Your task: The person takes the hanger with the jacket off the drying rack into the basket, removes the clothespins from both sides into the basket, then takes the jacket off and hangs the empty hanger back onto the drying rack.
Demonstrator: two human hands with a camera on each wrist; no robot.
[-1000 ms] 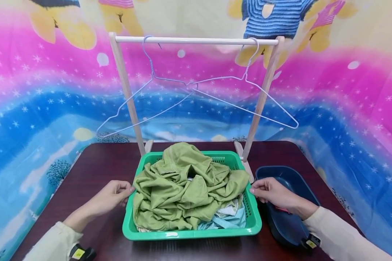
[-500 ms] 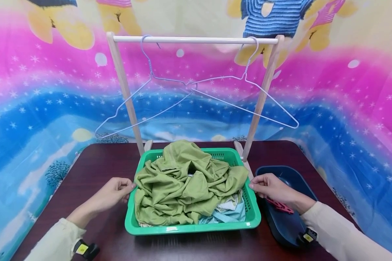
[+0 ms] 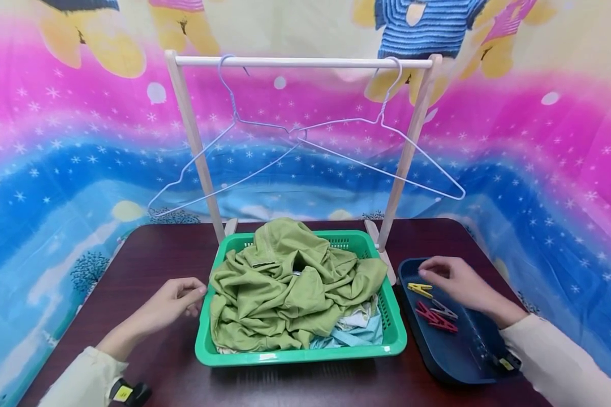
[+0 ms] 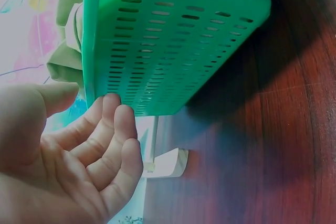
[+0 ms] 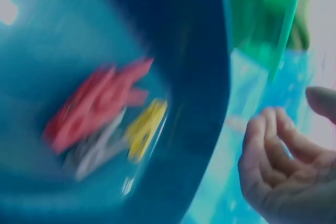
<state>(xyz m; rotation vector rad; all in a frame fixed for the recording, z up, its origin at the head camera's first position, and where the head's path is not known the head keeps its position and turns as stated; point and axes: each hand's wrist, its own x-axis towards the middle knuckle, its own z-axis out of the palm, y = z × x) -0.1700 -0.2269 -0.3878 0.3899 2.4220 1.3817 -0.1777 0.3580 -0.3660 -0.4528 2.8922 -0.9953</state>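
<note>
A green plastic basket (image 3: 300, 357) stands on the table, heaped with a crumpled olive-green garment (image 3: 285, 294); light blue cloth (image 3: 353, 333) shows at its front right corner. My left hand (image 3: 175, 305) is beside the basket's left rim, thumb and bent fingers apart with nothing between them, as the left wrist view shows. Over the back of a dark blue tray (image 3: 438, 362) is my right hand (image 3: 460, 282), fingers loosely bent and holding nothing. Inside the tray lie red clothespins (image 3: 435, 317), a grey clothespin (image 3: 444, 308) and a yellow clothespin (image 3: 420, 290).
Behind the basket rises a wooden rack (image 3: 305, 62) with two wire hangers hooked on its bar, a left hanger (image 3: 234, 107) and a right hanger (image 3: 384, 107). Their lower ends overlap in the middle. A printed cloth backdrop (image 3: 56, 169) surrounds the dark table (image 3: 153, 254).
Both hands held the basket's rims as it shifted slightly away. My right hand has since left the rim and moved right over the tray, uncovering the clothespins. The left hand has loosened.
</note>
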